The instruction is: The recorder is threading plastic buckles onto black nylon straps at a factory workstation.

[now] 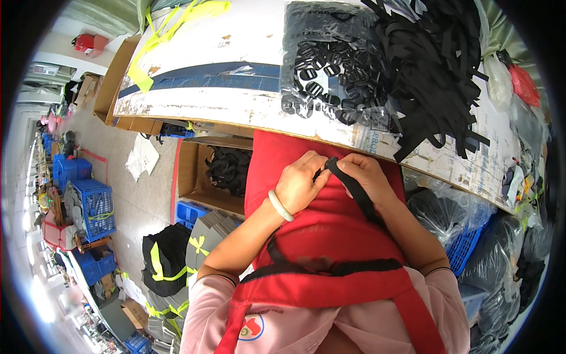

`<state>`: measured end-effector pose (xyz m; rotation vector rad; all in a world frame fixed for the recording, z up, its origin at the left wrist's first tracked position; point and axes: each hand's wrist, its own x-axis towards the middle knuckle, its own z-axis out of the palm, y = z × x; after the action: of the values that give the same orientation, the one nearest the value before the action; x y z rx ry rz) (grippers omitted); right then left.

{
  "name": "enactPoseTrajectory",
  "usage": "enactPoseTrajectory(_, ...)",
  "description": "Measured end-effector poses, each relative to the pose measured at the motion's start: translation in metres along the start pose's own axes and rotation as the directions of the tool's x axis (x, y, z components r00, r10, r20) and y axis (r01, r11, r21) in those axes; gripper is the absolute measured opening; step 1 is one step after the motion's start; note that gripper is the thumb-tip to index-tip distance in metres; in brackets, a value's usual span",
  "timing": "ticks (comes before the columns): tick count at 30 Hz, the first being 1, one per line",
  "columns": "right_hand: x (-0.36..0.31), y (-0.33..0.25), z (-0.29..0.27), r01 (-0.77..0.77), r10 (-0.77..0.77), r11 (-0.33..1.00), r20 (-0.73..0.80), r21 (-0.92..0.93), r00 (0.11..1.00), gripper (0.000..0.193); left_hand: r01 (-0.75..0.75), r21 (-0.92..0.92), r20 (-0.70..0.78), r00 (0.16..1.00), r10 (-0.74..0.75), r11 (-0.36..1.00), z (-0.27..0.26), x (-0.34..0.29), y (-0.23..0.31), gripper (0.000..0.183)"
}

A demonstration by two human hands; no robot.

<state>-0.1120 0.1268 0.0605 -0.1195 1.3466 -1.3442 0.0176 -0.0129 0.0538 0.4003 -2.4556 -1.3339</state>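
Over my lap, in front of a red apron (330,248), my two hands meet at one end of a black webbing strap (357,192). My left hand (300,180), with a pale bangle at its wrist, pinches something small and dark at the strap's end; the fingers hide most of it. The thumb and fingers of my right hand (364,174) close on the strap beside that end, and its tail hangs down toward my right forearm. On the table ahead lie a clear bag of black plastic buckles (330,74) and a heap of black straps (433,65).
The worn white table (236,103) has its edge just beyond my hands. Below it at left sits a cardboard box (188,171) of black pieces. A neon yellow strap (141,76) hangs at the table's left end. Blue crates (94,206) stand farther left; plastic-wrapped bundles (495,259) lie at right.
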Motion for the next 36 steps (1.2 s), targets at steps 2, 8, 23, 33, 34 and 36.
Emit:
enactPoseTrajectory(2, 0.001, 0.0, 0.003, 0.059, -0.06, 0.998, -0.029, -0.034, 0.998, 0.015, -0.035, 0.017, 0.002, 0.999, 0.035, 0.999, 0.002, -0.002, -0.004, 0.012)
enactPoseTrajectory(8, 0.015, 0.009, -0.001, 0.232, -0.229, 0.965, 0.036, -0.122, 0.973, 0.016, 0.091, -0.132, -0.043, 0.994, -0.097, 0.987, 0.004, -0.005, -0.006, 0.013)
enactPoseTrajectory(23, 0.016, -0.001, -0.005, 0.281, -0.263, 0.933, 0.108, -0.225, 0.959, 0.014, 0.392, -0.906, 0.243, 0.794, -0.557, 0.163, 0.009, -0.015, -0.022, 0.018)
enactPoseTrajectory(33, -0.025, -0.031, 0.03, 0.339, -0.398, 0.856, -0.077, -0.391, 0.914, 0.011, 0.387, -0.88, 0.197, 0.825, -0.53, 0.275, 0.004, -0.006, -0.017, 0.023)
enactPoseTrajectory(34, -0.012, -0.021, 0.022, 0.312, -0.357, 0.892, -0.084, -0.328, 0.931, 0.013, 0.376, -0.859, 0.153, 0.838, -0.524, 0.349, 0.004, -0.006, -0.016, 0.022)
enactPoseTrajectory(36, -0.01, -0.011, 0.017, 0.283, -0.321, 0.897, -0.06, -0.339, 0.945, 0.015, 0.362, -0.833, 0.108, 0.848, -0.52, 0.417, 0.006, -0.01, -0.016, 0.021)
